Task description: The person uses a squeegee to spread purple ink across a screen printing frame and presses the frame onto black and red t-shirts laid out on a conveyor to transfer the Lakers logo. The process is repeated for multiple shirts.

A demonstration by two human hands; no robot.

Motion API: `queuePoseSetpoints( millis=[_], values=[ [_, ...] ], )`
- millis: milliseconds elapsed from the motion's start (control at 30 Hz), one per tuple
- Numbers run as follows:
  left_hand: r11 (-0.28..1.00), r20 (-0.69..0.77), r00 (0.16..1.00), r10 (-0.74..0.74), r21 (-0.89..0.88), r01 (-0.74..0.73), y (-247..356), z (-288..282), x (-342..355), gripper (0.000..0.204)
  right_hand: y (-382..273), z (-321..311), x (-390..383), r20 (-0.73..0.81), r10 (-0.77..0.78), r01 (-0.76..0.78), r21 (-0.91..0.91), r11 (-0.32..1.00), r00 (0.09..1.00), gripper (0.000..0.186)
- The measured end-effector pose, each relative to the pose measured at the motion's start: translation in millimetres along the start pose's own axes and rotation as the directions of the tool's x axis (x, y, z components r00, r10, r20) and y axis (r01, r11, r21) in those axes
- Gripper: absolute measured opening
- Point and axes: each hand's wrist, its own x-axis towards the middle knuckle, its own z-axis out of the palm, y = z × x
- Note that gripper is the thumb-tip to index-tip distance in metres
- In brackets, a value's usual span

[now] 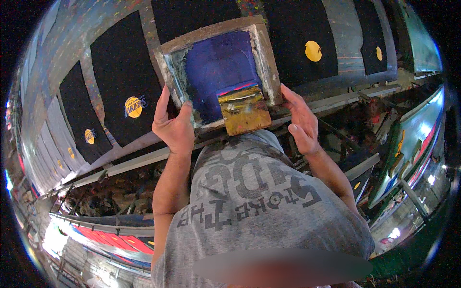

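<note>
A screen printing frame [265, 53] with wooden sides and a dark blue mesh is in front of me, slightly tilted. My left hand [175, 127] grips its left side near the lower corner, thumb on the near face. At the opposite side, my right hand [303, 122] holds the frame's right edge with its fingertips, the thumb standing apart below. Inside the frame a squeegee [246, 113] with a paint-stained wooden handle leans over the near rim. Its blade end rests against the mesh.
Black fabric pieces [117, 72] with round yellow prints lie in a row along a long, paint-spotted grey table [353, 36]. A rail [139, 161] runs along its near edge. More tables with red pieces [113, 239] stand behind me; another table [408, 139] is at right.
</note>
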Motion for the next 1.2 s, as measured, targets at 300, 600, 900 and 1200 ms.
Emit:
queuePoseSetpoints(
  millis=[300, 600, 900, 1200],
  values=[
    [0.999, -0.022, 0.999, -0.024, 0.025, 0.024, 3, 1, 0, 0.064, -4, -3, 2, -0.036, 0.124, -0.127, -0.093, 0.988, 0.992, 0.074],
    [0.999, -0.012, 1.000, -0.004, 0.047, 0.005, 3, -2, 1, 0.065, -25, 3, 22, 0.197, -0.351, 0.382, -0.699, 0.604, 0.916, 0.053],
    [0.999, -0.007, 1.000, 0.009, 0.047, -0.009, -1, -3, 2, 0.064, -25, 32, 27, 0.495, -0.256, 0.554, -0.688, 0.469, 0.830, 0.051],
    [0.997, 0.002, 1.000, 0.014, 0.073, -0.014, -11, -7, 5, 0.064, -38, 44, 57, 0.551, -0.260, 0.609, -0.727, 0.317, 0.793, 0.038]
  ],
)
